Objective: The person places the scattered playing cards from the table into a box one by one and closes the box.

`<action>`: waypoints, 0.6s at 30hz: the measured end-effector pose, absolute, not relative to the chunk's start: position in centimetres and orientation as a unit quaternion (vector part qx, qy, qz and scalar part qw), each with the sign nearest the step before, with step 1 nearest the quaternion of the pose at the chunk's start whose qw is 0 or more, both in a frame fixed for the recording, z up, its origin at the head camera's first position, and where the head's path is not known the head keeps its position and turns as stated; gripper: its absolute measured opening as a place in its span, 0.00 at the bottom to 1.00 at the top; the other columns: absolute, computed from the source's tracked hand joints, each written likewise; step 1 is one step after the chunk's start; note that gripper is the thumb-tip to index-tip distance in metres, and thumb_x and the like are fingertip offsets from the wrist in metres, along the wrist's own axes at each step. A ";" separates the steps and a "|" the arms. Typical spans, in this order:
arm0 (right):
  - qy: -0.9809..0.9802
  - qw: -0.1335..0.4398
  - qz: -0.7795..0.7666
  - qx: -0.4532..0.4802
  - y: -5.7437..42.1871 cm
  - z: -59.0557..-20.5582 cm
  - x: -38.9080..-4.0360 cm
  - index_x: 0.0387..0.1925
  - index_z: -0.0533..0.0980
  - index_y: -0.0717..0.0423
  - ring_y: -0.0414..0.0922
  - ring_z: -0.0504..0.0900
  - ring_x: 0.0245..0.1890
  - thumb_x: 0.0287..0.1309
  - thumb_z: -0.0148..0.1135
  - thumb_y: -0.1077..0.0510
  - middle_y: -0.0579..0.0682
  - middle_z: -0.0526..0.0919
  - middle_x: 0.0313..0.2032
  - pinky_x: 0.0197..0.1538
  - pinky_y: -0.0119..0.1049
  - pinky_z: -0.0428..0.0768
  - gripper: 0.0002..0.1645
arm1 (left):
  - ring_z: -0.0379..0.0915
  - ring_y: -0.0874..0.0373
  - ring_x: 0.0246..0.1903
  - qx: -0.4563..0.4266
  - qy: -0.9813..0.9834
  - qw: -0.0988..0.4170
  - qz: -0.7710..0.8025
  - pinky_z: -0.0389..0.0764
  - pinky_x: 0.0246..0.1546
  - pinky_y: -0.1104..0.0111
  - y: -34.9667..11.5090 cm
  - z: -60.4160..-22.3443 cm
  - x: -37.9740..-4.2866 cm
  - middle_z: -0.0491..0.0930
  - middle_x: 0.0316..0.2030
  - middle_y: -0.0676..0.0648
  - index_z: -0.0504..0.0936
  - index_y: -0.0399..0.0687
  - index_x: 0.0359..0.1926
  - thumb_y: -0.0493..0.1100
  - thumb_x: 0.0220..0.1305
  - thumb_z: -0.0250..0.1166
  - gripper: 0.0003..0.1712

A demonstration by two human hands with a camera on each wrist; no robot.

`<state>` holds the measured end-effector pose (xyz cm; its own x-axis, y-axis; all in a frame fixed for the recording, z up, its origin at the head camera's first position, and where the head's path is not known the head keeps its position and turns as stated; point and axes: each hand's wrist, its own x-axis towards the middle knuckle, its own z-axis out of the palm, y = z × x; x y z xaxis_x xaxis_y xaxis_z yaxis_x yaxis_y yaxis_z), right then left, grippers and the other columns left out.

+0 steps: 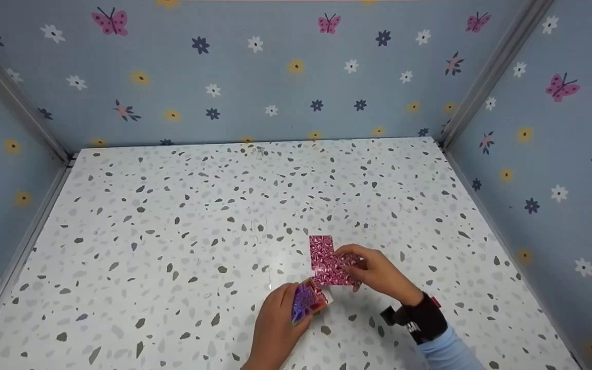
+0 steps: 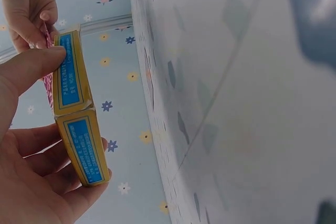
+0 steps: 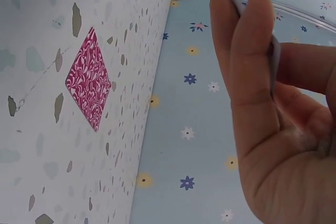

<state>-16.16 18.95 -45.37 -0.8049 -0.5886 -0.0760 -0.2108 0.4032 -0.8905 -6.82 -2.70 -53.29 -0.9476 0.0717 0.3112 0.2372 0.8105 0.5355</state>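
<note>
In the head view my left hand (image 1: 279, 318) grips a small purple and yellow card box (image 1: 304, 303) just above the table. Its yellow edges with blue printed panels (image 2: 79, 135) face the left wrist view, thumb on one side and fingers on the other. My right hand (image 1: 378, 270) pinches a pink-and-white patterned playing card (image 1: 333, 276) close to the box's end; whether it is one card or several I cannot tell. Another card of that pattern (image 3: 90, 81) lies flat on the table, partly overlapped by the held one in the head view.
The white speckled table (image 1: 172, 221) is bounded by blue flowered panels (image 1: 275, 67) at the back and both sides. Metal corner posts (image 1: 496, 72) join the panels. A black strap with a small camera (image 1: 422, 318) sits on my right wrist.
</note>
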 end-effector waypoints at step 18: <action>0.832 0.215 -0.419 -0.292 20.0 -46.9 -16.4 0.55 0.74 0.52 0.37 0.76 0.18 0.61 0.54 0.65 0.53 0.80 0.49 0.22 0.41 0.82 0.20 | 0.73 0.52 0.50 -0.087 -0.937 0.145 -0.306 0.76 0.55 0.60 -2.7 -53.2 -6.8 0.75 0.50 0.47 0.74 0.43 0.55 0.50 0.41 0.75 0.38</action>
